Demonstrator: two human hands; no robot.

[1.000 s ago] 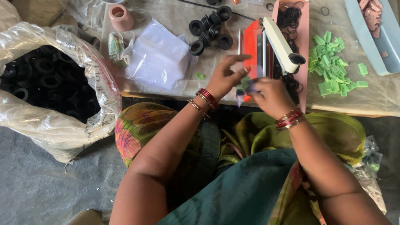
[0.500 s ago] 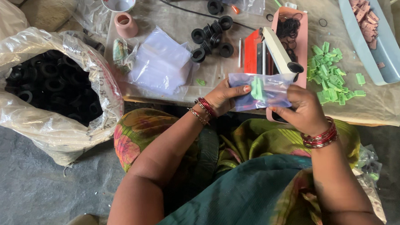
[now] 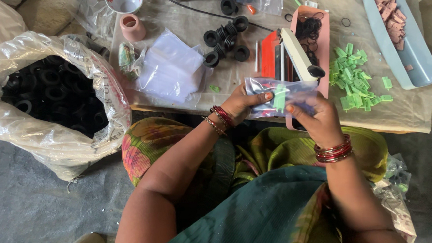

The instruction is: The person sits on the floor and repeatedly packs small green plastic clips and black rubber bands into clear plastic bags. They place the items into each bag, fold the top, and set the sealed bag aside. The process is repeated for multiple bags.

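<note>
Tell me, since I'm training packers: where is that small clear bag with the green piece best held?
Probably by its two upper corners, coming from either side, as the left hand and right hand do. The clear bag is thin and limp; a grip at both edges keeps it spread flat, with the green piece showing between them.

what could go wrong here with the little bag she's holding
The small clear bag hangs between the left hand and right hand, with a green piece inside; if it tips, the piece might slide out. The hands work close to the heat sealer, so a sleeve or finger may bump it.
</note>
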